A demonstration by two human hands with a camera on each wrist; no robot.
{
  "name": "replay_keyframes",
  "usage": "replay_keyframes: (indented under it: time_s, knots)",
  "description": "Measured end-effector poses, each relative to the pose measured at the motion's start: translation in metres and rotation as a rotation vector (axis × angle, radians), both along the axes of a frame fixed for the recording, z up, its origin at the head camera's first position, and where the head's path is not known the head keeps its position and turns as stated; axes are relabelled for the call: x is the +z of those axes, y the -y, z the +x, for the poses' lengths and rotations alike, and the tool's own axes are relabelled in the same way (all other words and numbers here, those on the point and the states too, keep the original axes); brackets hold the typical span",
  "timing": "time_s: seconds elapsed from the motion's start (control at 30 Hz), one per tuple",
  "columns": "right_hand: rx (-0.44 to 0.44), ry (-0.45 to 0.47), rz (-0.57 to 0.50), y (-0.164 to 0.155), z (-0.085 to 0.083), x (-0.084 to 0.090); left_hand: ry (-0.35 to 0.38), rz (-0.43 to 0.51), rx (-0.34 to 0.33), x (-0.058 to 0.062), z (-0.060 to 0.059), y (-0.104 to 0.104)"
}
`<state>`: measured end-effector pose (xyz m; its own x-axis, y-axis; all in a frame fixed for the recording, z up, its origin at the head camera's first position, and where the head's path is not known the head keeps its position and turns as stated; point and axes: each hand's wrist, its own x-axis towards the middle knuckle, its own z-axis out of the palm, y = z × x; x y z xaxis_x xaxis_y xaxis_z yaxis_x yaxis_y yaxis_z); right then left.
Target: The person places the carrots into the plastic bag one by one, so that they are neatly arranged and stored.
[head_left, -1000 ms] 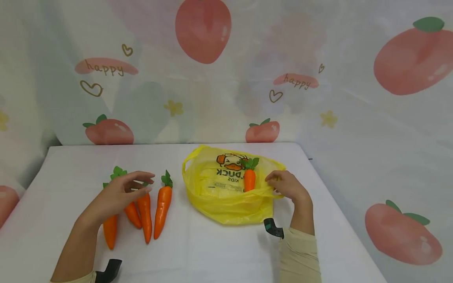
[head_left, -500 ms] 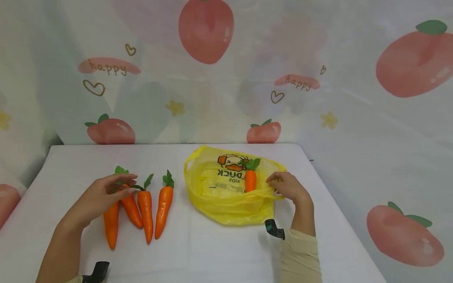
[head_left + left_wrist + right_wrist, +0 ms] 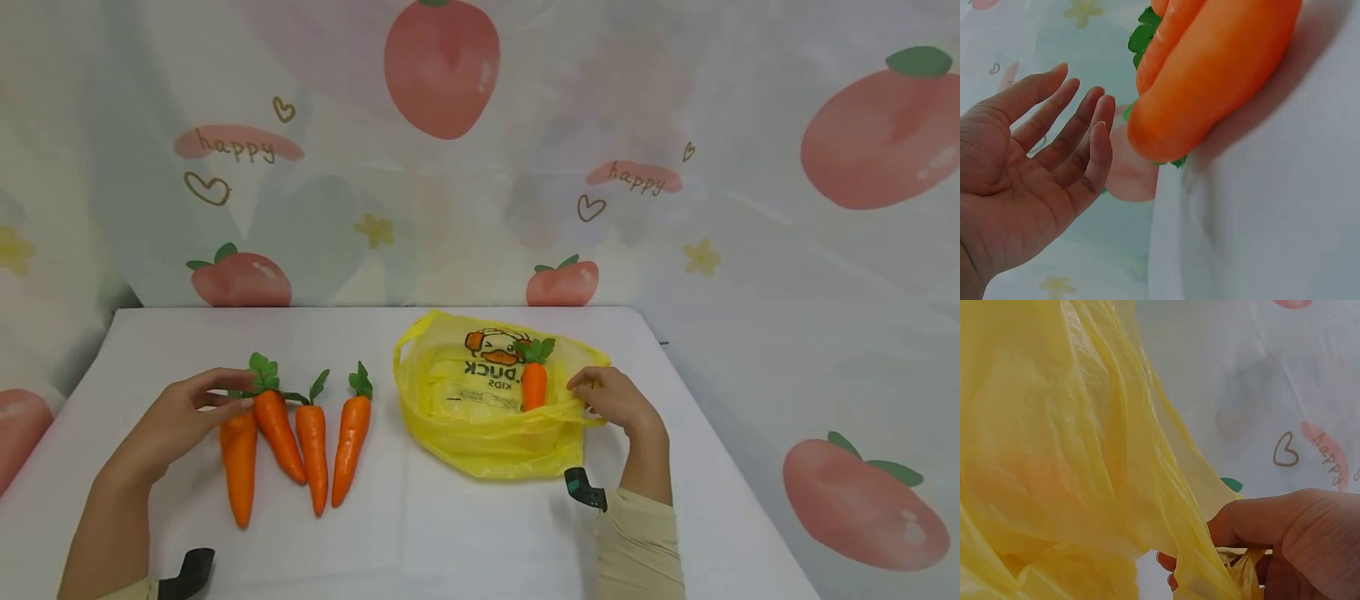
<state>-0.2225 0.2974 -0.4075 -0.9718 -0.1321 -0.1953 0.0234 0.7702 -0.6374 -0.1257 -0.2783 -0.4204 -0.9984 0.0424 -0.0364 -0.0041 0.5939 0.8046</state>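
A white table (image 3: 450,533) carries four orange carrots (image 3: 312,442) side by side, just beside the left hand (image 3: 176,421). A yellow plastic bag (image 3: 480,417) lies against the right hand (image 3: 618,400), one carrot (image 3: 533,385) inside.

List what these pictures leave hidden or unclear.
- Carrot in the bag: its lower part hidden by the yellow bag, head view.
- Right hand: fingertips buried in plastic folds, right wrist view.
- Carrots: cropped by the top edge, left wrist view.

The carrot (image 3: 533,386) in the yellow bag (image 3: 480,433) — lower half hidden by the bag's near rim.
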Motion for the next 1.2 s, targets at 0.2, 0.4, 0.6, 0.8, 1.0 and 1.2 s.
replay_keyframes:
  time_s: [0.2, 0.4, 0.6, 0.8, 1.0, 1.2]
  knots:
    - [-0.005, 0.007, -0.011, -0.002, 0.004, 0.003, 0.002, 0.001, 0.023, -0.01, -0.002, 0.01]
    - [-0.015, 0.013, -0.008, -0.001, 0.002, -0.001, 0.004, -0.004, 0.044, -0.018, 0.0, 0.018]
    - [0.001, 0.004, -0.015, -0.002, 0.002, -0.001, 0.012, 0.003, 0.041, -0.021, 0.001, 0.021]
    - [0.014, -0.004, -0.025, -0.001, 0.002, -0.001, 0.028, -0.009, 0.051, -0.023, 0.002, 0.025]
    - [0.016, -0.01, -0.019, 0.0, 0.0, -0.003, 0.055, -0.024, 0.057, -0.026, 0.003, 0.03]
    - [0.013, -0.006, -0.014, 0.001, 0.0, -0.001, 0.119, 0.005, 0.036, -0.031, 0.002, 0.035]
